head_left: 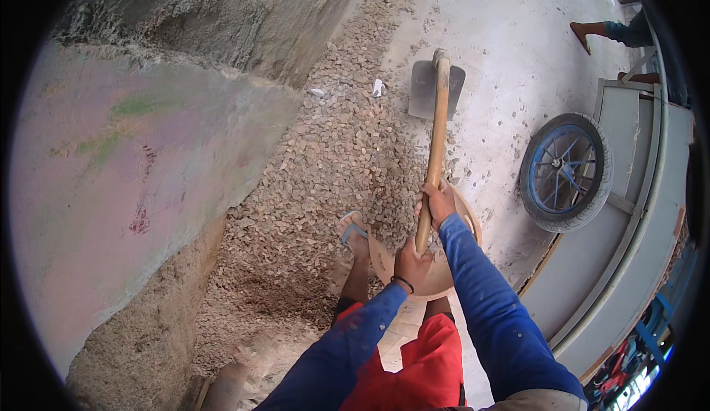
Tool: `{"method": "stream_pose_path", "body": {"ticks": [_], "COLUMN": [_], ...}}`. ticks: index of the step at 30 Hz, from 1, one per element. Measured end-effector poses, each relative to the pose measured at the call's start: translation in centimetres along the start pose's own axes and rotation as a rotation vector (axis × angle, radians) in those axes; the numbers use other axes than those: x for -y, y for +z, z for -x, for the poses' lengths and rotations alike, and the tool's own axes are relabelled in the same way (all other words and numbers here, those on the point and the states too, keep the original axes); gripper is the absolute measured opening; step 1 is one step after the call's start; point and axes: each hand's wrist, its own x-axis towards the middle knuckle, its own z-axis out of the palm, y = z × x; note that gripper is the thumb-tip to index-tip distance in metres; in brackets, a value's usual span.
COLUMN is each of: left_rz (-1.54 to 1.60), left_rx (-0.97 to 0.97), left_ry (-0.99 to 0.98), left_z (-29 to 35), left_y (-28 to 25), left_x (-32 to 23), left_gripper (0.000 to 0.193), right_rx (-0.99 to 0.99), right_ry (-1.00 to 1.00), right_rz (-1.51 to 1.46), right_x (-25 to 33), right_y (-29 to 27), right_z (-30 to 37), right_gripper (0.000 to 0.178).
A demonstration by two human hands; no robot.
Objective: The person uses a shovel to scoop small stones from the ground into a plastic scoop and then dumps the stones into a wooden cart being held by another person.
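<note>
Both my hands are wrapped round the wooden handle of a hoe (438,126), which points away from me. My left hand (412,265) grips the handle's near end, with a dark band at the wrist. Farther up the handle, my right hand (439,202) is closed round it. The hoe's wide grey metal blade (423,89) is at the far end, over the pale floor beside the gravel. Beneath my hands lies a shallow round tan basin (464,211), partly hidden by my arms; part of its inside shows. Loose gravel (318,163) spreads to the left of the hoe.
A painted wall (148,152) with rough concrete stands left. On the right, a blue-spoked wheel (566,171) leans by grey panels (621,137). Another person's leg (592,29) shows at the far right. My sandalled foot (353,230) stands on the gravel. White scraps (378,87) lie there.
</note>
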Motion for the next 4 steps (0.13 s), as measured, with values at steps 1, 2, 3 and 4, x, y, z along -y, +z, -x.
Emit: {"method": "stream_pose_path", "body": {"ticks": [1, 2, 3, 4], "left_rz": [-0.077, -0.155, -0.156, -0.180], "left_rx": [-0.007, -0.027, -0.004, 0.008], "left_ry": [0.097, 0.130, 0.127, 0.149], "left_z": [-5.0, -9.1, -12.9, -16.7], "left_y": [-1.4, -2.7, -4.1, -5.2], "left_x": [-1.0, -2.5, -3.7, -4.3], "left_gripper": [0.034, 0.036, 0.038, 0.039], "right_rx": [-0.039, -0.066, -0.166, -0.190], "right_ry": [-0.060, -0.160, -0.186, -0.198], "right_rz": [0.018, 0.036, 0.052, 0.059], "right_x": [1.7, 3.4, 5.1, 6.7], "right_y": [1.9, 3.7, 5.8, 7.7], "right_z": [-4.1, -7.5, -10.6, -13.4], "right_gripper": [0.019, 0.022, 0.027, 0.032]}}
